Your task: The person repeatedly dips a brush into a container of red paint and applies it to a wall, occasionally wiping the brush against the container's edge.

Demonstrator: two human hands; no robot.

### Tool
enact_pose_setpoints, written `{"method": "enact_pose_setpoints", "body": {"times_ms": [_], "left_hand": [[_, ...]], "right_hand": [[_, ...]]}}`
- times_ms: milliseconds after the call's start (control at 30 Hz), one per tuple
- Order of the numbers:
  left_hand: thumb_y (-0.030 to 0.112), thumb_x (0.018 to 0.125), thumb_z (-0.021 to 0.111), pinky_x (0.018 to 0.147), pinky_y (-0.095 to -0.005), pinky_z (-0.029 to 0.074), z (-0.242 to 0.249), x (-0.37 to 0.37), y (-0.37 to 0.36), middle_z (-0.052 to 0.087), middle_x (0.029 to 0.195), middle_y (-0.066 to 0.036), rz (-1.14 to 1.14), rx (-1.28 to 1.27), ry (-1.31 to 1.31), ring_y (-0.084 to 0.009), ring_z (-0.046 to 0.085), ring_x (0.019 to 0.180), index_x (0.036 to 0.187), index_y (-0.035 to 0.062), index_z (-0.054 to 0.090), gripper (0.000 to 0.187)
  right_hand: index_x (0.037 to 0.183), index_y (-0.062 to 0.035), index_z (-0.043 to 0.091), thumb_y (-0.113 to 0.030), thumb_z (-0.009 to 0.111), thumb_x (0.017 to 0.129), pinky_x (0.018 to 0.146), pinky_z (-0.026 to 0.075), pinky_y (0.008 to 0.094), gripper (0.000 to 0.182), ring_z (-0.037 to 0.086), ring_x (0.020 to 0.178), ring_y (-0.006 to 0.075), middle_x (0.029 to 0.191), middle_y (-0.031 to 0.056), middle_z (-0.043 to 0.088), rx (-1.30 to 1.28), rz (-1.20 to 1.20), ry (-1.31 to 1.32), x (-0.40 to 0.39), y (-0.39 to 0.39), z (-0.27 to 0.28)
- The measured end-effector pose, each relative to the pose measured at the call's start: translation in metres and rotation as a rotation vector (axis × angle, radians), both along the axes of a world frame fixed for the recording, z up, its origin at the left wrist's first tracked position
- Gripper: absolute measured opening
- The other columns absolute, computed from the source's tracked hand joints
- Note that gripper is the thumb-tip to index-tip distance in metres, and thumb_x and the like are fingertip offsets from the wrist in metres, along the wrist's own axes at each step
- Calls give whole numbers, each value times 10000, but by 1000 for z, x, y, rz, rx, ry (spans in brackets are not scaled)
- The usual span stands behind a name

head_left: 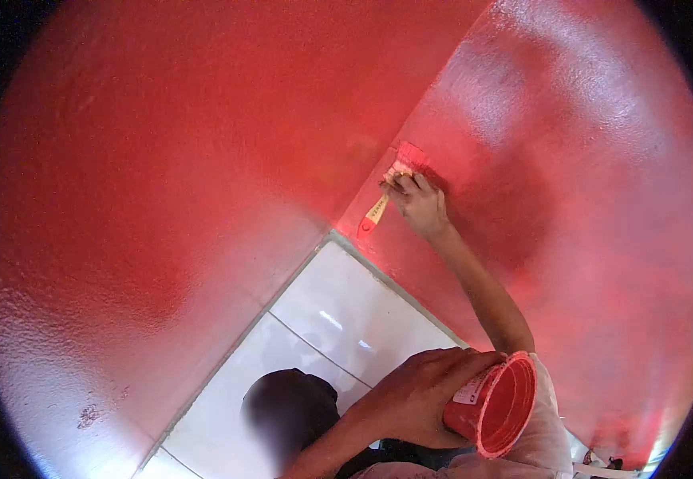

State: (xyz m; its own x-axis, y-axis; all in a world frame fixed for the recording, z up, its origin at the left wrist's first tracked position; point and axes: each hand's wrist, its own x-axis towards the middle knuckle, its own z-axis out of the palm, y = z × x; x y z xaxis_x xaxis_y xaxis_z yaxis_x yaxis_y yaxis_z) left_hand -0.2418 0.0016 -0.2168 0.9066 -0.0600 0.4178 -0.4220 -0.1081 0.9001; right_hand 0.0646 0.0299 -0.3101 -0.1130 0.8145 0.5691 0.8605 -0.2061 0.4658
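Note:
My right hand (422, 203) reaches up from the lower right, its fingers closed around a paintbrush (374, 214). The brush has a pale wooden handle with lettering and a red end. Its red-coated bristles lie against the red wall (602, 215), just right of the corner line. Lower down, my left hand (414, 395) is wrapped around a red plastic tub (462, 415) with a white label. The tub is tilted, its mouth facing right, and red paint coats its inner wall and rim. How much paint it holds cannot be seen.
A second red wall (163, 160) meets the first at the corner. Below lies a white tiled floor (322, 311) with grey edging. A dark rounded shape (302, 403), partly blurred, is beside my left forearm. Small dark items (602, 461) show at the bottom right.

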Motion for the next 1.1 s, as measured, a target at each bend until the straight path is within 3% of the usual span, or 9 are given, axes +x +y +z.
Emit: {"method": "enact_pose_setpoints", "body": {"times_ms": [233,533,633,733,867,933,1033,1100], "left_hand": [[382,516,904,997,-462,446,3,-5,0,599,1254,-158,32,35,15,-346,583,1150,1375,73,469,1011],[358,557,867,994,-435,449,8,-5,0,586,1232,-212,-25,57,30,-356,583,1129,1418,21,391,1040],[359,548,868,998,-435,447,7,-8,1,575,1259,-211,12,68,-24,-352,582,1138,1409,12,398,1040],[328,485,880,1013,-457,423,2,-7,-4,579,1282,-139,-9,14,12,-333,563,1172,1417,96,422,1065],[311,501,879,1013,-456,421,-1,-9,-7,570,1292,-138,-13,48,10,-334,558,1178,1437,100,395,1075],[302,510,876,1006,-457,428,-1,-5,-7,576,1280,-143,-18,29,9,-338,565,1168,1442,99,388,1072],[283,522,866,988,-460,444,0,-2,-7,592,1247,-155,-13,15,13,-340,579,1145,1426,92,406,1032],[280,524,865,979,-460,454,1,2,-7,603,1222,-160,4,15,-11,-344,589,1125,1410,85,421,1010]], "right_hand": [[1109,-248,714,-197,633,825,638,595,350,300,588,913,195,1065,-17,575,-63,-76,32,-3,-2,-34],[1125,-222,698,-198,653,817,714,581,418,312,627,976,247,1122,-5,583,-196,-166,337,-15,-6,-94],[1069,-201,709,-161,647,820,734,573,415,259,662,915,237,1121,22,647,-125,-5,453,-14,-3,-121],[1031,-165,724,-145,639,814,802,550,434,234,662,931,284,1041,59,680,10,158,781,-25,5,-137],[1026,-147,723,-123,653,793,772,550,432,244,652,885,324,910,76,663,99,52,680,-13,9,-121],[1041,-148,716,-133,662,788,750,546,441,259,645,849,329,885,78,642,182,-52,703,-11,9,-88],[1083,-148,698,-128,675,774,719,534,464,311,623,805,328,868,89,607,140,-201,472,-19,9,-60],[1112,-147,685,-122,678,774,684,527,466,339,609,794,320,876,91,595,163,-123,498,-15,10,-44]]}}
